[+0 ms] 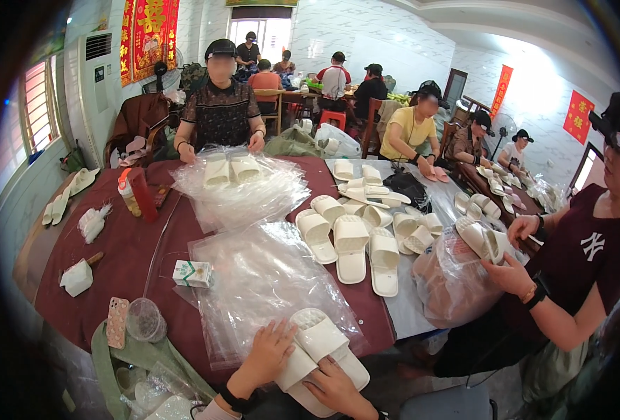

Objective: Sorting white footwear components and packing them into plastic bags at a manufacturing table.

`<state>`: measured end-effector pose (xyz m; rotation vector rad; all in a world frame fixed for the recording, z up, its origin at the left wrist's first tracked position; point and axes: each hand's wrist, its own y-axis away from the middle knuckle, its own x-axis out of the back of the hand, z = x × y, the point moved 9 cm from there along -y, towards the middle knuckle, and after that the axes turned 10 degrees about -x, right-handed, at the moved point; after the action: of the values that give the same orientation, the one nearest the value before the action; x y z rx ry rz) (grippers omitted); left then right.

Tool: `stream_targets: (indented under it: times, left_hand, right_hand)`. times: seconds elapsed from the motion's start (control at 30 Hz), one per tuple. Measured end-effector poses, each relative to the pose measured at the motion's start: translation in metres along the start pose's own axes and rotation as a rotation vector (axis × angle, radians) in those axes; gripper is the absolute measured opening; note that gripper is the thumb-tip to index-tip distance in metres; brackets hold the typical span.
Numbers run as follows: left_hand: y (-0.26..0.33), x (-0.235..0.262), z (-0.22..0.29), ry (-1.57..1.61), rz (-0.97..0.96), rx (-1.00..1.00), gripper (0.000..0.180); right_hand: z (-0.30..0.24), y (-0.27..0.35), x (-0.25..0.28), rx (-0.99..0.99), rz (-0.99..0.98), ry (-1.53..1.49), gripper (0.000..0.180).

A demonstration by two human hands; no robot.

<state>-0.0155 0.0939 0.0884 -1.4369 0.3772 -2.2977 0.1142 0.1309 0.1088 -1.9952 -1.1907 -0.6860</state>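
Note:
A pair of cream slippers (322,334) lies in front of me at the table's near edge, side by side over the edge of a stack of clear plastic bags (261,269). My left hand (269,348) grips the left slipper along its outer side, fingers bent over it beside the bags. My right hand (336,386) is closed on the pair from the near side, its fingertips on the slippers between the two straps. Parts of both soles are hidden under my hands. Several loose cream slippers (352,238) lie in a pile to the right.
Across the dark red table (114,238), a person handles bagged slippers (229,170). At right, another person holds slippers (481,240) above a plastic sack (457,280). A small white box (192,274), a phone (118,322) and a clear cup (146,320) sit left of me.

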Motion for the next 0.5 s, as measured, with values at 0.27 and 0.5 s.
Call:
stream_targets:
  times: [0.27, 0.5]
  left_hand:
    - [-0.004, -0.023, 0.045, -0.089, -0.165, -0.131, 0.046]
    - [0.004, -0.028, 0.06, 0.08, -0.102, -0.257, 0.049]
  right_hand:
    - [0.032, -0.006, -0.011, -0.16, 0.045, 0.041, 0.035]
    - [0.096, -0.062, -0.056, -0.4, -0.046, 0.23, 0.046]
